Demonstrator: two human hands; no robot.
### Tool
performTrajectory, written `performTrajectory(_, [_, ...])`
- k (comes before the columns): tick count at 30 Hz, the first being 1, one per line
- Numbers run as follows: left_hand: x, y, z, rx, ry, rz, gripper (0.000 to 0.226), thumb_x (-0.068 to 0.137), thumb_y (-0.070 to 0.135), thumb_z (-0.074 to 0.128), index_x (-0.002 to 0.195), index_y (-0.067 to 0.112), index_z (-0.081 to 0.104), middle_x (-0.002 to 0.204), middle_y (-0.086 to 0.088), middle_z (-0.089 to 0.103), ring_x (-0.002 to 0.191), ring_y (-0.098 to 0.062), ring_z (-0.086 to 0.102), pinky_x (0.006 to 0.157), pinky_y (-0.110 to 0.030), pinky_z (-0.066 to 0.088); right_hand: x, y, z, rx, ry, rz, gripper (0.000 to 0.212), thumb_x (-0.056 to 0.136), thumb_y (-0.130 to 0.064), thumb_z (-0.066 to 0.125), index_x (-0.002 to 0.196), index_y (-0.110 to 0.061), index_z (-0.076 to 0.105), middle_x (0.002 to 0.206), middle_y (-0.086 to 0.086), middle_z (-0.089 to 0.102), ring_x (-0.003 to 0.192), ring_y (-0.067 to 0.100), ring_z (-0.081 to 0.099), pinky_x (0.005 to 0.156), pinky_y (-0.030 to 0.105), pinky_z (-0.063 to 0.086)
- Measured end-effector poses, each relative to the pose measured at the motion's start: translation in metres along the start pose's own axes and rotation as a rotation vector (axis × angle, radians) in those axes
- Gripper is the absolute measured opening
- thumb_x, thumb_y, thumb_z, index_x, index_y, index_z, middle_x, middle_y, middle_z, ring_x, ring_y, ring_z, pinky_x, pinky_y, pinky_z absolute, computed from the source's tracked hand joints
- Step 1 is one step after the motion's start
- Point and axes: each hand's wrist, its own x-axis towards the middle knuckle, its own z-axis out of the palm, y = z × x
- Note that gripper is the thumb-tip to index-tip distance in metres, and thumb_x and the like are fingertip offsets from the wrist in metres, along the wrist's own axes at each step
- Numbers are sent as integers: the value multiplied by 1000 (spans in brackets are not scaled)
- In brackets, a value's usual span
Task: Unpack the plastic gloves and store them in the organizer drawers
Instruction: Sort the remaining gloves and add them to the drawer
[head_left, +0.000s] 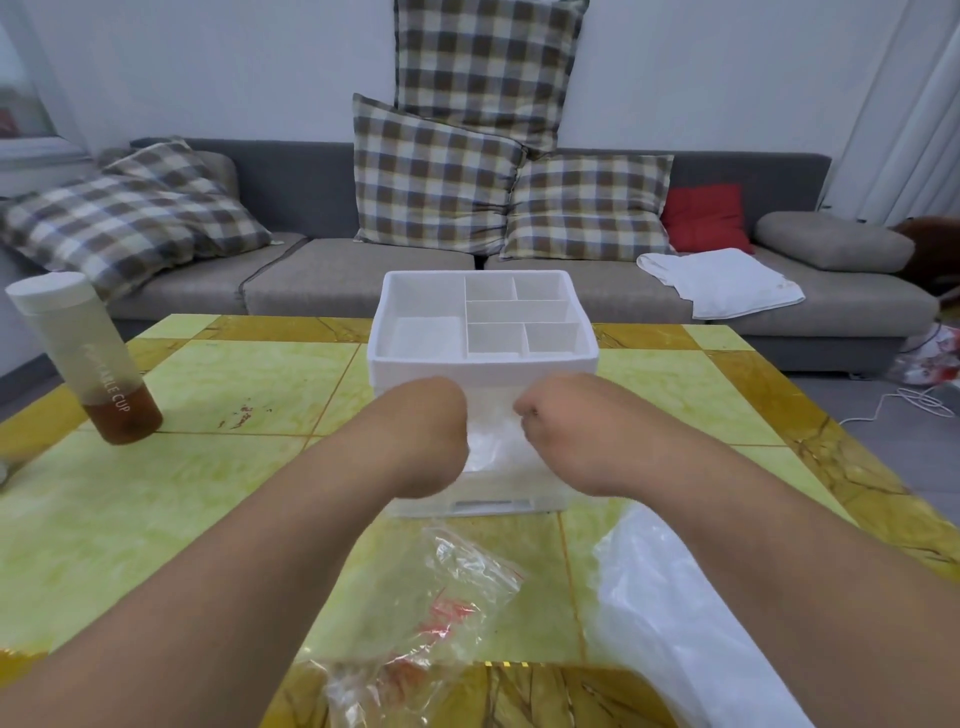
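While both your hands reach down into the open drawer (493, 501) of the organizer (483, 362), tuck the gloves (491, 441) low and flat so the drawer can close without snagging. Your left hand (428, 415) and right hand (553, 415) hide their own fingers, so I cannot tell whether they grasp the gloves or only press them.

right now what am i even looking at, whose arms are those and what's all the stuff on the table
One camera, worn on a person's head, looks down at their own bare arms; there is no machine. The left hand and right hand dip into the open drawer of a white organizer, over crinkly plastic gloves. The fingers are hidden, so any grip is unclear. On the table: a clear bag, white plastic sheeting, a bottle.
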Motion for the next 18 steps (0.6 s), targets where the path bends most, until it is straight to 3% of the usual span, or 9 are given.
performTrajectory(2, [-12, -5, -2, 23, 12, -7, 41, 93, -2, 37, 125, 4, 61, 134, -12, 58, 117, -27, 57, 97, -36, 48, -15, 1, -4, 40, 37, -28, 30, 92, -15, 45, 112, -11, 67, 115, 3, 67, 109, 26, 59, 94, 37, 48])
performTrajectory(4, [-19, -10, 0, 118, -51, -12, 40, 93, 1, 39, 127, 9, 59, 130, -7, 60, 120, -27, 55, 108, -43, 42, -26, 0, -3, -16, -73, -42, 45, 89, -20, 51, 133, -26, 57, 130, -7, 59, 125, 22, 50, 116, 44, 27])
performTrajectory(5, [-21, -13, 3, 178, -96, -16, 39, 93, 3, 41, 126, 13, 59, 127, -4, 60, 121, -26, 54, 115, -48, 33, -27, 1, 1, -86, -137, -36, 47, 87, -21, 53, 134, -30, 55, 128, -9, 59, 125, 21, 49, 120, 49, 17])
performTrajectory(7, [-21, -15, 6, 296, -153, -29, 33, 92, 8, 46, 119, 19, 61, 114, 1, 62, 113, -22, 54, 120, -56, 14, -22, 5, 12, -205, -198, -22, 33, 86, -19, 54, 117, -27, 61, 110, -6, 62, 110, 22, 55, 120, 58, 9])
performTrajectory(11, [-20, -13, 9, 444, -119, -22, 12, 92, 12, 51, 84, 21, 53, 91, 6, 57, 94, -18, 49, 120, -60, 5, -13, 11, 24, -298, -176, 7, 16, 87, -9, 47, 89, -20, 58, 88, -2, 60, 93, 23, 57, 119, 63, 4])
performTrajectory(12, [-19, -13, 11, 469, -95, -24, 19, 93, 13, 52, 76, 21, 46, 89, 6, 55, 93, -18, 49, 120, -60, 5, -15, 12, 22, -288, -162, -7, 17, 89, -10, 47, 93, -21, 60, 93, -2, 62, 98, 23, 58, 119, 62, 2])
performTrajectory(14, [-20, -9, 10, 475, -15, 5, 21, 92, 17, 55, 74, 21, 45, 88, 7, 56, 93, -19, 51, 119, -56, 13, -25, 17, 15, -167, -118, -27, 31, 93, -17, 50, 121, -25, 63, 122, -5, 63, 122, 22, 53, 123, 55, 1])
performTrajectory(16, [-27, 3, 11, 353, 182, 91, 4, 91, 24, 59, 95, 23, 60, 101, 7, 62, 100, -19, 57, 110, -45, 34, -42, 25, 4, 65, 68, -21, 42, 95, -22, 54, 136, -31, 57, 138, -13, 56, 132, 12, 47, 122, 38, 18])
performTrajectory(18, [-37, 24, 18, 93, 387, 224, 23, 92, 30, 60, 114, 26, 64, 112, 9, 63, 104, -18, 59, 94, -36, 47, -62, 40, -5, 348, 342, 55, 33, 92, -17, 58, 121, -29, 69, 120, -16, 68, 111, 2, 60, 99, 22, 44])
